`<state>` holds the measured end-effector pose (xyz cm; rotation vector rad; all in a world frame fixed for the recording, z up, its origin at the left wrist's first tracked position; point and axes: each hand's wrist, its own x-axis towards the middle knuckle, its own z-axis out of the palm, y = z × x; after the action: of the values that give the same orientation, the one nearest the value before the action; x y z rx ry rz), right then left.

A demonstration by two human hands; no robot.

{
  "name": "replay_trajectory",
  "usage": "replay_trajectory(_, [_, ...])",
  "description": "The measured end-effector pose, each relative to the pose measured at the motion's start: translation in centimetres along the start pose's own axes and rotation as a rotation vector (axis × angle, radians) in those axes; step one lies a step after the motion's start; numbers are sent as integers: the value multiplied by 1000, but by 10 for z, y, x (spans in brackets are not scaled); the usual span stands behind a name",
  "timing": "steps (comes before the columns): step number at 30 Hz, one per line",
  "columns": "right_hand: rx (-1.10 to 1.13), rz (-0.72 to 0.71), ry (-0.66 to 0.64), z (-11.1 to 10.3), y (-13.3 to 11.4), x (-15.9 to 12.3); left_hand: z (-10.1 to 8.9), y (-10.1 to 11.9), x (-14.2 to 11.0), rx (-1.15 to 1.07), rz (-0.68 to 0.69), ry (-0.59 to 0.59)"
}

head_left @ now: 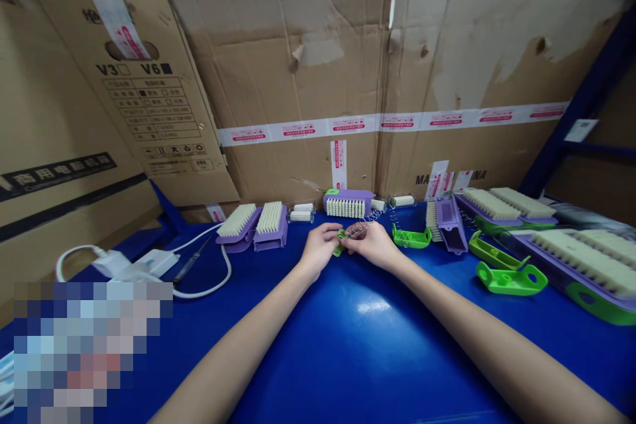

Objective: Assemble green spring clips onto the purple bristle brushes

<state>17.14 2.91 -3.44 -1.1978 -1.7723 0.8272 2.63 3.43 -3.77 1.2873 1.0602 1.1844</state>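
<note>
Though small, green piece (338, 252) between hands (318, 252) (373, 245)

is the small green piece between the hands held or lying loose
Held: the left hand grips the green piece, with the right hand close against its other side.

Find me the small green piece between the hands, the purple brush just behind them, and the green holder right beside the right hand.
Small green piece (338, 251): head view, its lower end.
Purple brush (346, 208): head view, its pale bristles.
Green holder (412, 239): head view, its near side.
</note>
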Motion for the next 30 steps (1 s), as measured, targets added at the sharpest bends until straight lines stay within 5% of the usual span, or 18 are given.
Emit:
replay_trajectory(22, [76,-52,51,6,13,4,-9,-7,9,123,122,147])
replay_trajectory(30, [27,-55,72,7,17,5,-14,-7,13,34,68,30])
